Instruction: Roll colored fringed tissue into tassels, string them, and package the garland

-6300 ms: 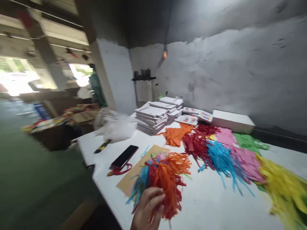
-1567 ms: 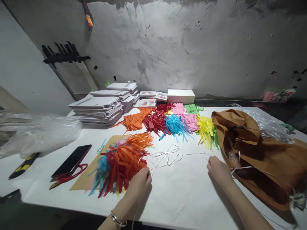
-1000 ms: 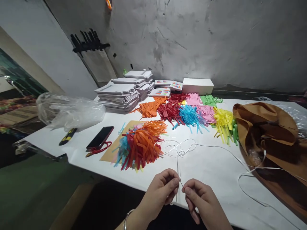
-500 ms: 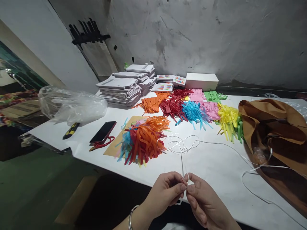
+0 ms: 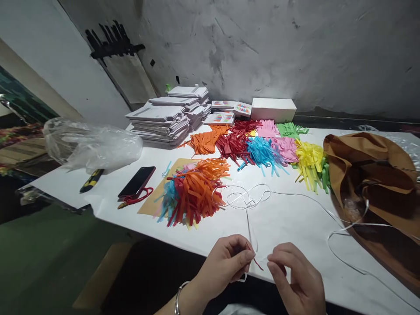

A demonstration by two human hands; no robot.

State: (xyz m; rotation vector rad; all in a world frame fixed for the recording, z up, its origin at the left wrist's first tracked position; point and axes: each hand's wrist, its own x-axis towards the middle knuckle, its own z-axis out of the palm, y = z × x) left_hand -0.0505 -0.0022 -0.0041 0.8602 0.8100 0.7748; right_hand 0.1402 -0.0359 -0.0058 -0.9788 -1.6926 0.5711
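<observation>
My left hand is closed in a pinch on a white cord and a thin red string, just over the table's front edge. The red string's loose end sticks out to the right of the fingertips. Apart from it, my right hand has its thumb and index fingertips nearly together; whatever may be between them is too small to make out. The cord runs up to a loose tangle of loops on the table. Beside the loops lies a pile of orange, red and blue paper tassels on brown paper.
Behind lie bundles of coloured tassels, stacked white flat boxes and a white box. Leftward are a phone, a utility knife and a clear plastic bag. A brown fabric bag stands at right.
My right hand has parted from the left and moved to the right. The red string's end now shows between the hands. My left hand keeps its pinch.
</observation>
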